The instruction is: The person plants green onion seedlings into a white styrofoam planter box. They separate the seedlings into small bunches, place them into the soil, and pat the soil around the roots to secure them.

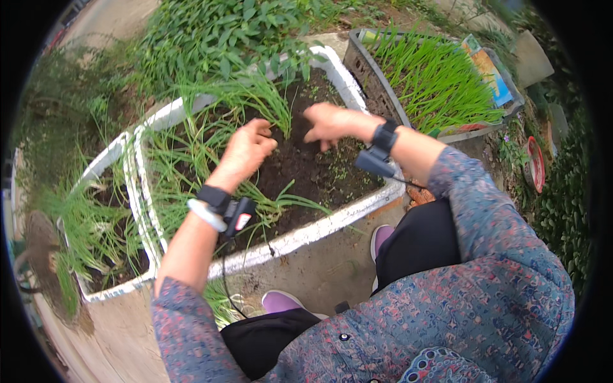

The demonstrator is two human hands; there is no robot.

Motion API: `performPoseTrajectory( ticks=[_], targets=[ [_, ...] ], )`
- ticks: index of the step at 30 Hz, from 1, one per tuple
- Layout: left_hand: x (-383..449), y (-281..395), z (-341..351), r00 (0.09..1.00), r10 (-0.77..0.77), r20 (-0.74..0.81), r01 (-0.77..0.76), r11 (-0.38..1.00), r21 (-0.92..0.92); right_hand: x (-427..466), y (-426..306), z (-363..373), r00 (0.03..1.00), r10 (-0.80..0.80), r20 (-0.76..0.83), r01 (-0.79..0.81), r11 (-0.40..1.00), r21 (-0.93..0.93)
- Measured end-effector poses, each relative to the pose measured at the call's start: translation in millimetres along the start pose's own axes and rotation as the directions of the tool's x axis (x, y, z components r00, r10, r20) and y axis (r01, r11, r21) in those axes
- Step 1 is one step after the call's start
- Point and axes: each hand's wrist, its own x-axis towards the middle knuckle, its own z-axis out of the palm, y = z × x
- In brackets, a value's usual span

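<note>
Both my hands are over the dark soil (301, 177) in a white foam planter box (306, 234). My left hand (250, 149) has its fingers curled beside a clump of thin green onion-like plants (283, 112); whether something is between the fingertips cannot be told. Right of that clump, my right hand (330, 127) is low above the soil, fingers bent and apart, with nothing seen in it. More such plants (191, 148) grow in the left part of the box, and another clump (275, 203) leans over near the front wall.
A second white foam box (117, 289) with similar plants adjoins on the left. At upper right stands a dark grey tub (378, 76) of dense green shoots (421, 76). Leafy bushes (215, 33) border the far side. Loose plants (222, 301) lie on the concrete (330, 273) near my shoes.
</note>
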Motion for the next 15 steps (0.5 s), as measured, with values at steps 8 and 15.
performPoseTrajectory(
  ticks=[8,15],
  targets=[
    [-184,56,-119,0.908,0.025,-0.418,-0.015,0.999,0.028,-77,-87,-6,0.779,-0.620,-0.100,0.523,0.729,-0.441],
    [-381,-34,-155,0.467,-0.124,-0.876,0.006,0.991,-0.137,-137,-153,132,0.364,-0.803,0.472,0.928,0.269,-0.257]
  ],
)
